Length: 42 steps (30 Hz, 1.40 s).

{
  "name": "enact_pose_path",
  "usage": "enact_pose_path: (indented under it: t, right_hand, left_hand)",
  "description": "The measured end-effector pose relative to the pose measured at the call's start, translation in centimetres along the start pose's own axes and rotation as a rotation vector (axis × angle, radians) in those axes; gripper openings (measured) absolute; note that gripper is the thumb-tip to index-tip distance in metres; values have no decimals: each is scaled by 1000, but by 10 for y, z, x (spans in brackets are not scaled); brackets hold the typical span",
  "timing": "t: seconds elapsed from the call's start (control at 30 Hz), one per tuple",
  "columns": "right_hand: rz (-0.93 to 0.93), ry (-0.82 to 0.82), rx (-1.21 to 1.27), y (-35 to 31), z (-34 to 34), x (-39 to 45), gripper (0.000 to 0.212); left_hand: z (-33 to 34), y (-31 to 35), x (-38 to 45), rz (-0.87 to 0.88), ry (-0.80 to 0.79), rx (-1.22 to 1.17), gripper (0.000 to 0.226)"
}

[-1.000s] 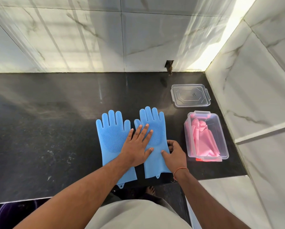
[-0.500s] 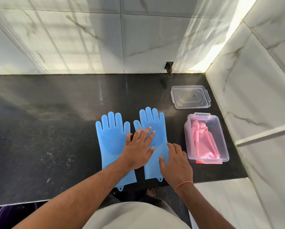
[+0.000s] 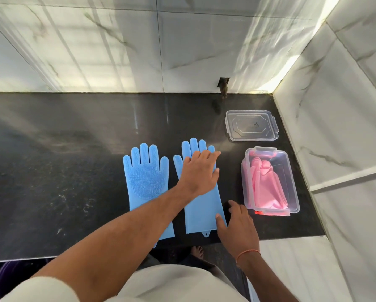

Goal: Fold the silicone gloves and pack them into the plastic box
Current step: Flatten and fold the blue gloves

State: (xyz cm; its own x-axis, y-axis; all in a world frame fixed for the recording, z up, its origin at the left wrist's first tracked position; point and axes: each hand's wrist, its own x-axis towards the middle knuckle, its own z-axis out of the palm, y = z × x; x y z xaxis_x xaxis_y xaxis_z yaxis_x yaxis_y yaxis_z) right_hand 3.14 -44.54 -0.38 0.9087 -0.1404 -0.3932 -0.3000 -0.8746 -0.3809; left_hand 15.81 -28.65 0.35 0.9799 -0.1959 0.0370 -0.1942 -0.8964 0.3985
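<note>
The left hand (image 3: 199,172) is laid flat, fingers straight and together, on the palm area of the right-side blue glove (image 3: 201,205); nothing is grasped. The right hand (image 3: 237,225) is placed at that glove's cuff edge, thumb touching the silicone, fingers relaxed and spread over the dark countertop (image 3: 62,171); nothing is gripped there either. An orange thread band (image 3: 247,253) is worn on the right wrist.

Both blue silicone gloves are spread flat and unfolded near the counter's front edge, fingers pointing toward the wall. The left-side blue glove (image 3: 146,186) is seen bristle side up, partly crossed by the left forearm. A narrow gap is kept between the two.

The clear plastic box (image 3: 290,175) is set to the right of the gloves, open, with folded pink gloves (image 3: 266,188) lying inside. A red patch is noted under its near end. The clear lid (image 3: 251,125) is laid separately behind the box, near the wall corner. A small dark mark at the lid's centre cannot be read; no other writing is legible.

A bare foot (image 3: 196,251) is visible below the counter edge.
</note>
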Motion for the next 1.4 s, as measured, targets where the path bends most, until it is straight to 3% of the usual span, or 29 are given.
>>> enact_pose_path:
  t: [0.17,0.43,0.57,0.73,1.07,1.17,1.4]
  right_hand:
    - [-2,-21,27,12,-1,2,60]
    - [-39,-62,21,16,2,4,42]
    - [-57,-66,45,13,5,6,32]
    - [-99,-25,101,7,8,5,19]
    - [-454,66,301,-42,22,-16,14]
    - [-567,80,295,-63,28,-24,10]
    - [-789,89,213,-102,47,-44,22]
  left_hand:
    - [1,8,30,-111,-35,84,43]
    - [11,8,53,-267,-101,127,59]
    - [10,6,56,-296,-80,69,34]
    - [5,-6,47,-349,-34,-155,13]
    - [-31,-72,10,-611,186,-888,10]
    - [-47,-95,-5,-673,234,-1024,12]
    - [-76,-157,-46,-848,284,-1271,9]
